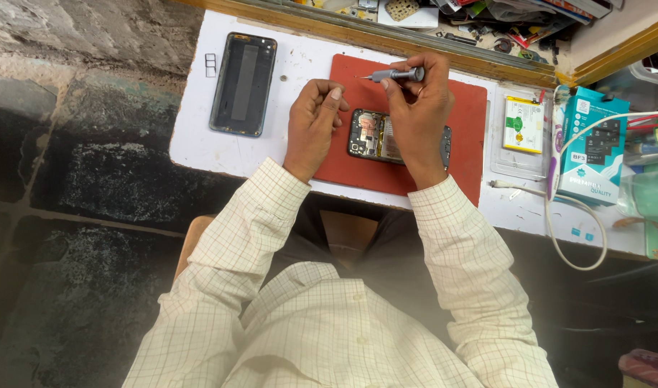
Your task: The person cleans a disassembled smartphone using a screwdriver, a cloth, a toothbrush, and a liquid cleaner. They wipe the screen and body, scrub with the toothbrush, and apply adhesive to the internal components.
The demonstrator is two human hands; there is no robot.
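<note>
An opened phone point(373, 136) with its circuit board showing lies on a red mat point(464, 115). My right hand point(419, 108) hovers over the phone and grips a small grey screwdriver point(396, 75), tip pointing left. My left hand point(313, 122) rests curled at the mat's left edge, just beside the phone, fingers closed with nothing visible in them.
The phone's dark back cover point(243, 83) lies to the left on the white table point(200, 144). A battery point(523, 123) sits in a clear tray on the right, next to a teal box point(593, 147) and a white cable point(573, 237). Cluttered parts fill the far shelf point(487, 18).
</note>
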